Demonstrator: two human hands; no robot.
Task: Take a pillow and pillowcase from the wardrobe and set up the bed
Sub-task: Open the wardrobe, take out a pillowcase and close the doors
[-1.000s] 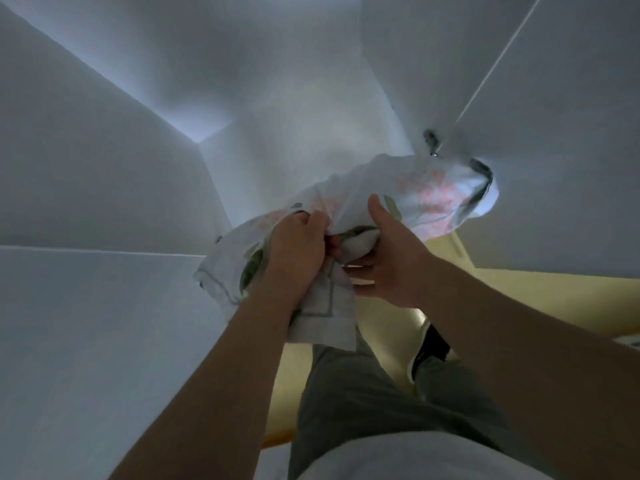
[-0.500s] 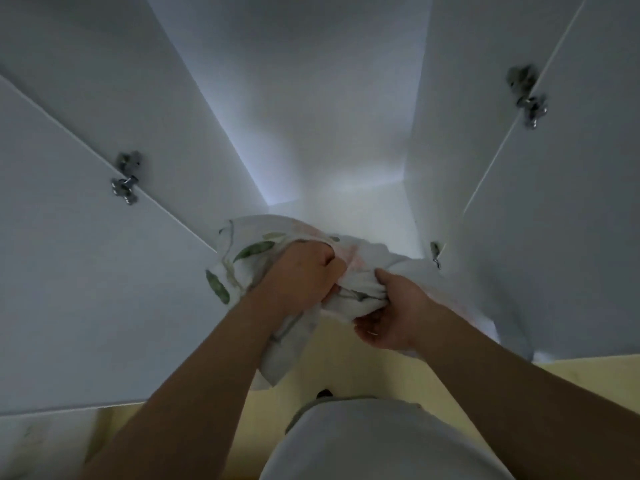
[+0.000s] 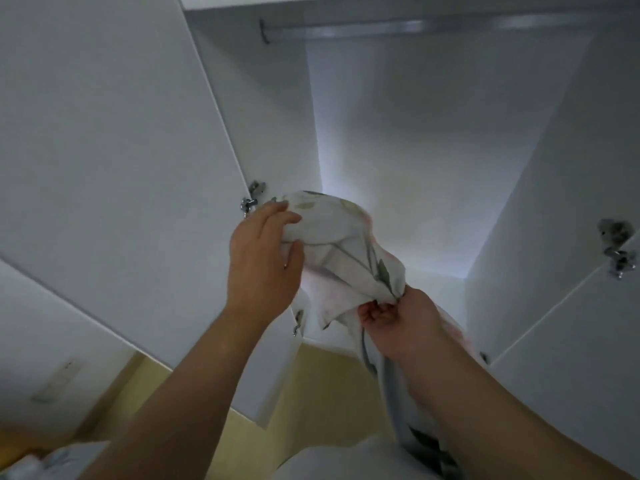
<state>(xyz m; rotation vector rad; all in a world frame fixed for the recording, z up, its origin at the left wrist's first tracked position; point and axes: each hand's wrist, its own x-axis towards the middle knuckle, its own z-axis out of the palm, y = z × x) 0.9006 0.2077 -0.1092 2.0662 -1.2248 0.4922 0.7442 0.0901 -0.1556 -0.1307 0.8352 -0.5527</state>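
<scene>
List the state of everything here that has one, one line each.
Pillowcase: crumpled, off the shelf, held in both hands, one end hanging down.
Left hand: closed on the pillowcase's upper bunch.
Right hand: pinching a lower fold of the pillowcase.
Wardrobe: open, inside bare where visible.
Left door: swung open.
Right door: swung open.
Rail: nothing hanging on it.

Our left hand (image 3: 259, 268) and right hand (image 3: 398, 320) are bare, and so are both forearms behind them, with no sleeves reaching them. Below the wrists, near us, we see our pale white top (image 3: 346, 459).
</scene>
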